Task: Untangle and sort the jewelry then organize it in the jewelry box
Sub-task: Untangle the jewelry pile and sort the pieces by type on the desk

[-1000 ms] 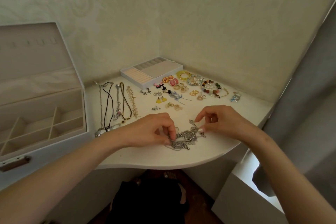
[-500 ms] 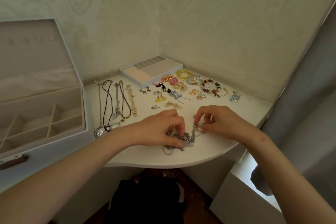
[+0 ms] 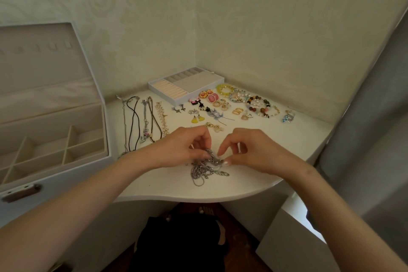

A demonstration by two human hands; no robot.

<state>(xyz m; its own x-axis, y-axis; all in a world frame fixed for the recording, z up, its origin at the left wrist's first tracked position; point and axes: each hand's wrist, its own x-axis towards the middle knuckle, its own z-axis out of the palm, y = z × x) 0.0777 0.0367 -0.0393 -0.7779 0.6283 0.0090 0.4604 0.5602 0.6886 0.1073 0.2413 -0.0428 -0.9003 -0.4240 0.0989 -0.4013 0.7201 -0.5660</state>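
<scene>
— Both of your hands meet at the tangle of silver chains [image 3: 207, 168], right?
— Yes. It lies near the front edge of the desk [image 3: 254, 185]. Your left hand [image 3: 185, 148] pinches its top with curled fingers, and your right hand [image 3: 249, 150] pinches its right side at the fingertips.
— And the jewelry box [image 3: 55, 139]?
— It stands open at your left. The necklaces [image 3: 141, 123] lie side by side just beside it.

No text, label, brand or number can be read. The only letter-like marks are a row of small raised shapes across the inside of the box lid [image 3: 44, 47], too faint and blurred to tell as writing.
</scene>
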